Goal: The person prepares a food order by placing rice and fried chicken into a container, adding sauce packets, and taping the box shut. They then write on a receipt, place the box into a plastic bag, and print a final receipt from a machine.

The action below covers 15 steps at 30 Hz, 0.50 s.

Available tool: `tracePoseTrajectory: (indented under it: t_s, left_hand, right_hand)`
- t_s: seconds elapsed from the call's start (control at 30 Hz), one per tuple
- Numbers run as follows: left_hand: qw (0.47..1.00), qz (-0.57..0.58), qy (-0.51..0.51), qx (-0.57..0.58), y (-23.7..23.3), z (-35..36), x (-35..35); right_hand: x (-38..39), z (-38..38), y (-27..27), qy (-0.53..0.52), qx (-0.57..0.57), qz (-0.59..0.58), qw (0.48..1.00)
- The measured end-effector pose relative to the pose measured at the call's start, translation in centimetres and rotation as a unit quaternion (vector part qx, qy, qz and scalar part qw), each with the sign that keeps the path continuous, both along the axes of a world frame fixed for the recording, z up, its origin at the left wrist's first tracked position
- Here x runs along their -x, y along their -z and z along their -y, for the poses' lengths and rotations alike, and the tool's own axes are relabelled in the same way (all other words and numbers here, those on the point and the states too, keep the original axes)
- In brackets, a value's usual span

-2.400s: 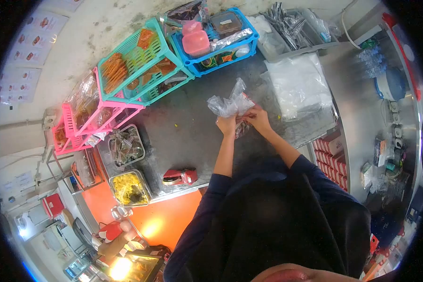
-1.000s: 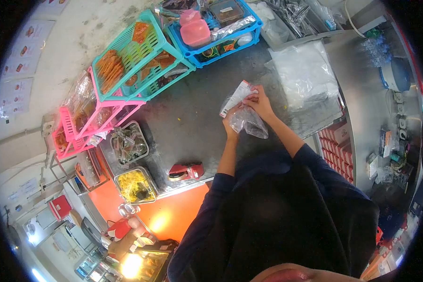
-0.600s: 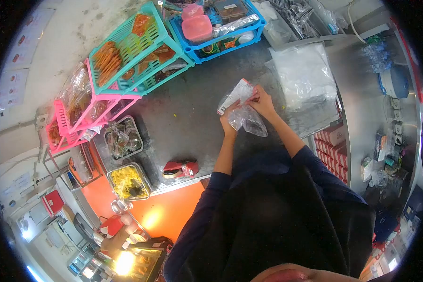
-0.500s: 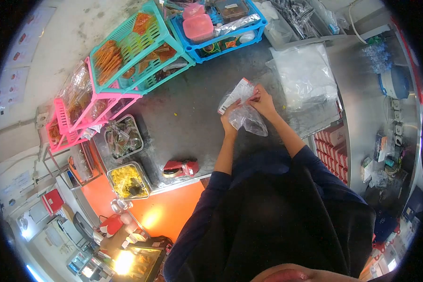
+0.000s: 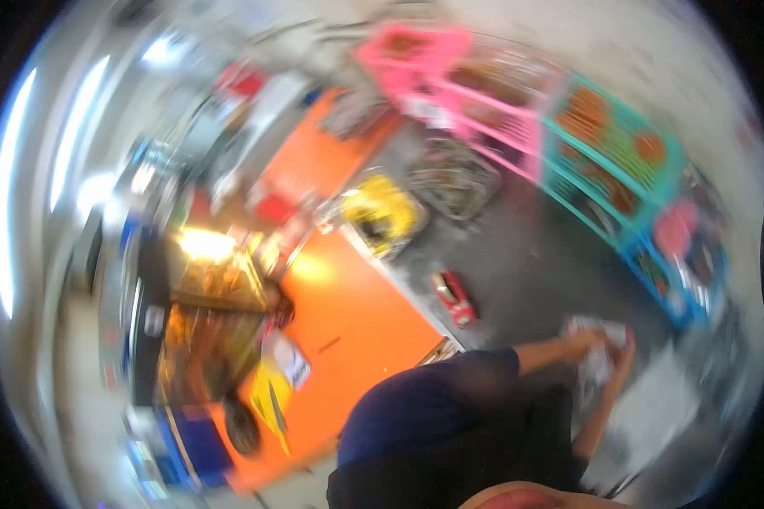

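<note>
Both hands are together over the dark worktop at the right of the head view, smeared by motion. My left hand is closed on a clear plastic bag with a white printed label or card. Close beside it, my right hand also grips the bag near its top. The bag's lower part hangs between my forearms. Finger details are too blurred to make out. A stack of clear plastic sheets or bags lies near my right forearm.
A red tape dispenser and trays of yellow food and dark wrapped packets are on the worktop. Pink, green and blue baskets line the wall. An orange counter adjoins, with a lit food display.
The view has swung left, bringing the orange counter and food display into sight and shifting my hands to the right of the picture. Both hands still hold the bag.
</note>
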<state>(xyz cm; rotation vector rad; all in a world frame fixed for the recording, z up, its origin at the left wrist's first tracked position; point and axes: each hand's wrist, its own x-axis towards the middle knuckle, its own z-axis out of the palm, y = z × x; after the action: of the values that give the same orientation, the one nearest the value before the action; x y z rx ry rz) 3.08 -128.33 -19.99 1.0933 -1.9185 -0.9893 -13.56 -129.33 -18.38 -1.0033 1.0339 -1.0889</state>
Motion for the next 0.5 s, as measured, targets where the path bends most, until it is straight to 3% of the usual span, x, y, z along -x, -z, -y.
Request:
tracePoseTrajectory:
  t_s: [0.03,0.07,0.1,0.13,0.17,0.27,0.33,0.4,0.47,0.5]
  left_hand:
    - [0.995,0.013,-0.008,0.098,5.2,1.3,1.4]
    - [1.0,-0.002,0.004,0.019,3.9,2.1,0.4]
    - [0.997,-0.031,0.034,-0.062,1.9,2.5,0.5]
    - [0.998,-0.038,0.025,-0.048,1.5,2.6,0.3]
    - [0.999,-0.034,0.009,-0.021,1.3,2.5,0.1]
    - [0.998,-0.028,-0.044,0.035,0.8,2.3,1.9]
    - [0.994,-0.025,-0.082,0.061,0.6,2.1,2.8]
    - [0.978,0.117,-0.13,0.111,0.8,2.2,3.5]
    - [0.976,0.148,-0.141,-0.08,1.2,2.4,4.6]
    - [0.961,0.206,-0.141,-0.12,-5.7,1.2,2.3]
  right_hand:
    - [4.0,2.3,6.6,-0.026,-0.145,0.218,0.965]
    - [4.5,2.1,6.4,-0.093,0.037,-0.029,0.995]
    - [4.9,2.6,5.9,-0.1,0.098,-0.118,0.983]
    - [5.3,2.6,5.1,-0.088,0.155,-0.209,0.962]
    - [4.5,2.2,3.3,-0.09,0.165,-0.215,0.958]
    - [2.2,0.9,-0.4,-0.088,0.232,-0.409,0.878]
    - [1.4,0.1,-0.3,-0.073,0.199,-0.372,0.904]
    - [1.2,-0.5,0.1,-0.043,0.116,-0.236,0.964]
    - [-0.4,0.1,0.0,0.012,-0.027,0.026,0.999]
    - [-0.8,0.3,-0.2,0.036,-0.065,0.101,0.992]
